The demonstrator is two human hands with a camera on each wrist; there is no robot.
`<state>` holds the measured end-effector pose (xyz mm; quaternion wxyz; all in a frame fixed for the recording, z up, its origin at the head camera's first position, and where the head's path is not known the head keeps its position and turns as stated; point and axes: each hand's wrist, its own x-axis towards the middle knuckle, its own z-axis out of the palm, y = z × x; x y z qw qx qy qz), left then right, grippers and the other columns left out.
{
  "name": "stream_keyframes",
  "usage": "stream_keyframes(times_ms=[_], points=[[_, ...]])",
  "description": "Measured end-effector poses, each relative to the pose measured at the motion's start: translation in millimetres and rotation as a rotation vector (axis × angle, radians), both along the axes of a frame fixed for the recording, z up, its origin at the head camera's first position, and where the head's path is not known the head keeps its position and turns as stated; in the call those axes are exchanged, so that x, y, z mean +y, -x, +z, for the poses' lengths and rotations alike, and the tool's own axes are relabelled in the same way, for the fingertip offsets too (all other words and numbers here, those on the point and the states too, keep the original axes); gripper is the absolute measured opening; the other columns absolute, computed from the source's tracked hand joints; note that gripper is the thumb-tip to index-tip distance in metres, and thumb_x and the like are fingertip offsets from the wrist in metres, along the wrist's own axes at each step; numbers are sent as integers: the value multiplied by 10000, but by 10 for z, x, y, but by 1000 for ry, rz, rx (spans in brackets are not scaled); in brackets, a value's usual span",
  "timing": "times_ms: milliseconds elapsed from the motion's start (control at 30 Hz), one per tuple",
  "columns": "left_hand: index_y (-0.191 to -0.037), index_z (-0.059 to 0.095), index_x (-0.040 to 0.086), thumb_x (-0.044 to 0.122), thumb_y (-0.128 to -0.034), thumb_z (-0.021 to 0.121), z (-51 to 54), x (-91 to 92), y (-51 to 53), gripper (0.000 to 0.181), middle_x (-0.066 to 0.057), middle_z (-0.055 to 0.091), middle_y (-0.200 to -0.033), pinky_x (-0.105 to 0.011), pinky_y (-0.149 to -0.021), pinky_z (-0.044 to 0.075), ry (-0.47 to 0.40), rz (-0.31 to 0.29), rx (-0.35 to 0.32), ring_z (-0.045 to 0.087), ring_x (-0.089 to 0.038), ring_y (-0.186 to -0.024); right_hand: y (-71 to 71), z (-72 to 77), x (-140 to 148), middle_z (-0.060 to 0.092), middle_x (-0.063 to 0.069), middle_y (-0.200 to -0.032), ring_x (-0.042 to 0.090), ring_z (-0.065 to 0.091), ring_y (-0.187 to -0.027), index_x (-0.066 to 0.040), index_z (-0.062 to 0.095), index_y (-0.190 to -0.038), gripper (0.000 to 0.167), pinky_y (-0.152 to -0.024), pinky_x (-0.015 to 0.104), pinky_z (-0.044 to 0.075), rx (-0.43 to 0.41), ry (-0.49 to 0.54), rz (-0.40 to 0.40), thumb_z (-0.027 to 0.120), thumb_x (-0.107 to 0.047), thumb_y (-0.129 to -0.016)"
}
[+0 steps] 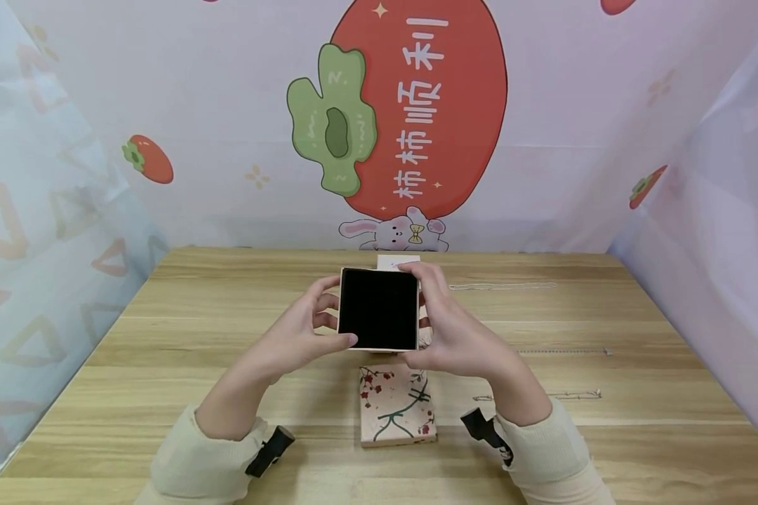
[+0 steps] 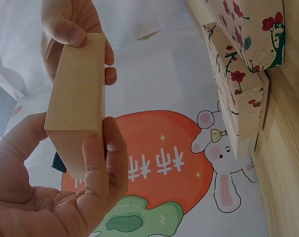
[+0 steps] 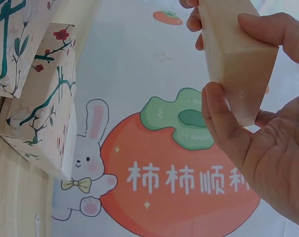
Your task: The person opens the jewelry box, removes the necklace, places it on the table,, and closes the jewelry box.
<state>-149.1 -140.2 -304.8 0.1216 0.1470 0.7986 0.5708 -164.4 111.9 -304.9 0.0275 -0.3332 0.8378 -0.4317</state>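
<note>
A cream square jewelry box [image 1: 379, 308] with a black lining facing up is held above the table between both hands. My left hand [image 1: 293, 333] grips its left side, thumb at the near left corner and the other fingers along the side. On the opposite side my right hand [image 1: 457, 333] grips it, with fingers at the far right corner. The plain outer wall of the jewelry box [image 2: 77, 89] shows in the left wrist view. Just nearer on the table lies a floral-patterned box piece [image 1: 396, 407]. Behind the held box, another floral box [image 3: 45, 108] is mostly hidden in the head view.
A white box [image 1: 398, 261] stands at the back of the wooden table [image 1: 196, 365]. Thin silvery chains lie at the right: a far chain [image 1: 505, 286], a middle chain [image 1: 565, 351] and a near chain [image 1: 581, 395]. A printed backdrop [image 1: 215, 91] hangs behind.
</note>
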Motion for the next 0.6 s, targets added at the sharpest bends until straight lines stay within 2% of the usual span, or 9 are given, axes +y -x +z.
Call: stream_keyframes(times_ms=[233,367,467,600], points=[[-1531,235,53,16,-853,725,-4,26,33,837,-205,609,-1210,-276,-706,500,11,7,6,556,-240,-921,-11,18,-2,243,66,-1446,238,509,-1061,-112,166,-1525,1108,-842,302,577,24,0,18,843,54,-663],[-1516,269,85,113,-904,716,1,59,64,758,-187,622,-1220,-306,-728,494,3,24,10,569,-235,-905,-16,29,-4,249,68,-1452,232,503,-1114,-127,175,-1523,1109,-852,295,571,59,-26,17,852,38,-660],[-1502,318,129,227,-955,672,24,92,91,659,-165,631,-1180,-307,-753,473,-1,68,23,571,-215,-861,-15,22,-8,267,74,-1451,221,471,-1172,-136,185,-1522,1111,-860,299,567,95,-47,22,862,23,-655],[-1455,413,154,270,-984,627,62,125,108,530,-161,635,-1222,-319,-841,500,-22,119,27,612,-238,-934,-20,13,-16,269,71,-1452,211,438,-1199,-139,178,-1523,1120,-882,318,558,111,-56,32,871,8,-656]])
